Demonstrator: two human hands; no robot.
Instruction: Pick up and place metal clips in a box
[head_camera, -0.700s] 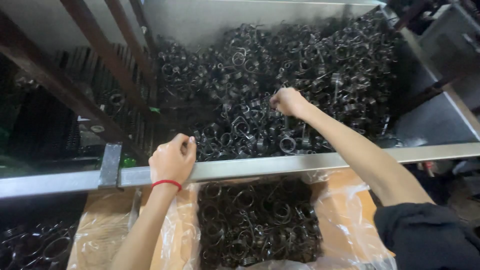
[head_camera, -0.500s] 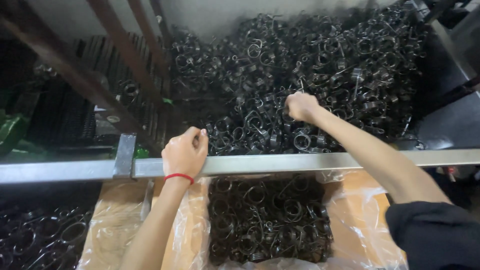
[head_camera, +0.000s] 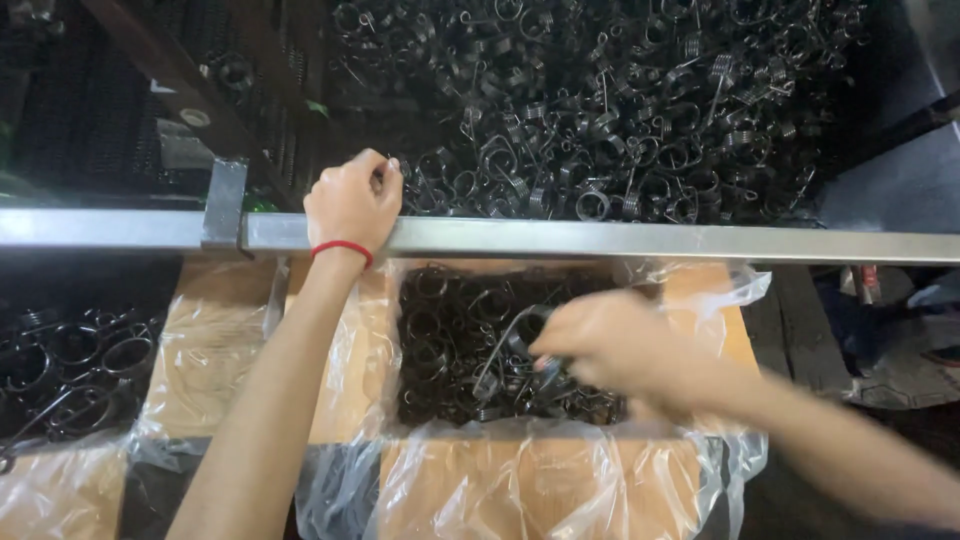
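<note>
While a steel rail (head_camera: 600, 240) crosses between the spring heap (head_camera: 600, 110) beyond and the plastic-lined box (head_camera: 700, 300) below, the left hand (head_camera: 350, 200) is curled on it; a wire spring (head_camera: 505, 345) is pinched over the box by the blurred right hand (head_camera: 610, 345).

Light falls from above, bright on the metal rail (head_camera: 600, 240) and glaring softly on the clear plastic liner (head_camera: 520, 480). The upper left corner sinks into deep shadow. The right hand (head_camera: 610, 345) is smeared by motion blur; the left hand (head_camera: 350, 200) stays sharp.
</note>
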